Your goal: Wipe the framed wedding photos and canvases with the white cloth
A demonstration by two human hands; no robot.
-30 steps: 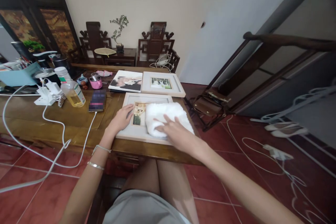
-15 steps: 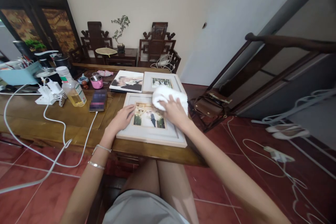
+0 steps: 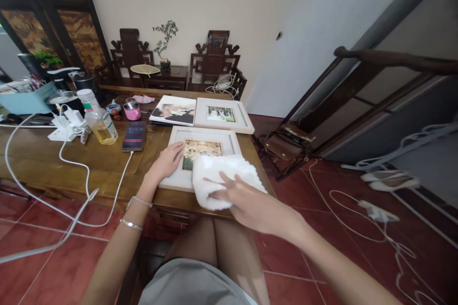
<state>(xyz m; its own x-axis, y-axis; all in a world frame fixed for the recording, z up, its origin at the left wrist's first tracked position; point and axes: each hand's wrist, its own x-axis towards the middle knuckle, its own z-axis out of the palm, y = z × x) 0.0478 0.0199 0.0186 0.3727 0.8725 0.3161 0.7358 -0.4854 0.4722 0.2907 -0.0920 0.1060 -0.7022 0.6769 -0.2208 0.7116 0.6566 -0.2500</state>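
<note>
A light-coloured picture frame (image 3: 172, 171) with a wedding photo lies flat near the table's front edge. My left hand (image 3: 166, 161) rests on its left side, fingers stretched out and lying on the rim. My right hand (image 3: 232, 190) is closed on a fluffy white cloth (image 3: 214, 169), pressed over the frame's lower right part. The cloth hides much of the photo and the near right corner, and hangs slightly past the front edge. Behind lie a second framed photo (image 3: 221, 114) and a white-edged photo print or album (image 3: 173, 109).
Left on the wooden table (image 3: 150, 193) are a phone (image 3: 134, 136) on a charging cable, a bottle of yellow liquid (image 3: 103, 126), a white power strip (image 3: 66, 126) and a pink cup (image 3: 132, 110). A chair holding a brown bag (image 3: 286, 143) stands to the right.
My right hand has drawn the cloth from the frame's upper right toward me to its lower right, uncovering the second framed photo. My left hand has stayed in place.
</note>
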